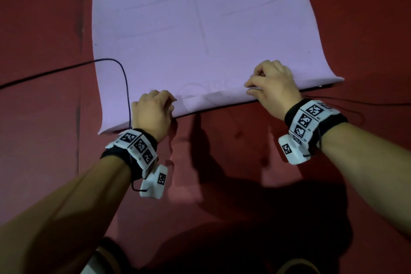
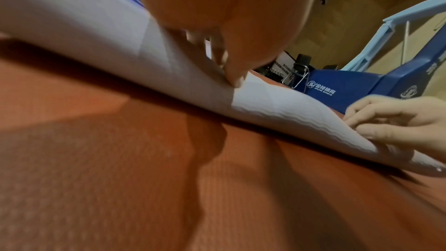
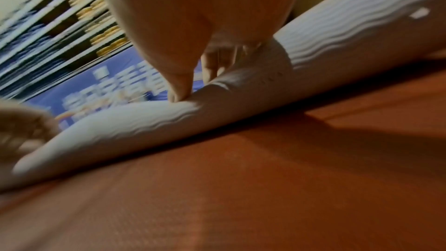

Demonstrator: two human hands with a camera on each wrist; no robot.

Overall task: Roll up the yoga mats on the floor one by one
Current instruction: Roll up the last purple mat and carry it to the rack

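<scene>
Left hand (image 1: 153, 111), right hand (image 1: 272, 85) curled, pinching purple mat (image 1: 200, 29) near edge

The head camera looked steeply down from above at the red floor (image 1: 244, 162), taking in both forearms and the near edge of the lilac yoga mat (image 1: 200, 29). The left wrist camera sat low, just above the floor, facing rightward along that lifted edge, with the left hand (image 2: 217, 16) very close. The right wrist camera sat equally low, facing leftward. All three views shared the mat's curled near edge.
</scene>
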